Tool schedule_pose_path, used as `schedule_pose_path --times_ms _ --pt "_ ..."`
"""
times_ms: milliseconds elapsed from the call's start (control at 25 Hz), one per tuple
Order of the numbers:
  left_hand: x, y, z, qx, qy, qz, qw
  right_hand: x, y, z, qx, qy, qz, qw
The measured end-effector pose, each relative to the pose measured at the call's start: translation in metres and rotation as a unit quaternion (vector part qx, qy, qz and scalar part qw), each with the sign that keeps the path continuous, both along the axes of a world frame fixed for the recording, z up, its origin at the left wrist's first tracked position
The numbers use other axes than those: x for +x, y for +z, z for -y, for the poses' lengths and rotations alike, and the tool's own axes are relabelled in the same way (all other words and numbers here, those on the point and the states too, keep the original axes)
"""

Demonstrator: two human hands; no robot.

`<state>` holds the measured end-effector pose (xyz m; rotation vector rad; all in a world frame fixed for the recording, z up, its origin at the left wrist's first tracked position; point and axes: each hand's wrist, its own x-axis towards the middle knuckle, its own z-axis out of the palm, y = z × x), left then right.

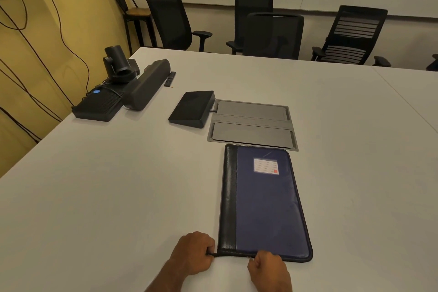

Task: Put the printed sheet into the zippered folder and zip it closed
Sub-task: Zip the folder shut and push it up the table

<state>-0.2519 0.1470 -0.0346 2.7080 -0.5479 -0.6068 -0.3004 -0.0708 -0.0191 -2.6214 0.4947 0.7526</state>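
Note:
A blue zippered folder (265,201) with a black spine strip and a white label lies flat and folded shut on the white table (118,185). My left hand (193,252) is fisted at the folder's near left corner, gripping the black zipper tail that sticks out there. My right hand (266,268) pinches the small metal zipper pull (249,258) on the near edge, roughly a third of the way along from the left corner. No printed sheet is in view.
A grey cable hatch (252,123) is set into the table just beyond the folder. A black touch console (193,109), a soundbar (147,84), a camera (118,64) and a black box (98,105) stand at the far left. Office chairs (272,35) line the far edge.

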Motion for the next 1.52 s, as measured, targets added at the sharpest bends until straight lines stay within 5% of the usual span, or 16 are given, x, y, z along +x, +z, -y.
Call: schedule_pose_path --times_ms 960,1520 --pt "-0.007 0.0 0.006 -0.015 -0.022 0.007 1.0 -0.008 0.005 -0.027 0.066 0.004 0.042 0.997" --pt "0.001 -0.002 0.01 0.015 -0.045 0.012 0.999 -0.016 0.007 0.028 0.015 -0.085 0.041 0.995"
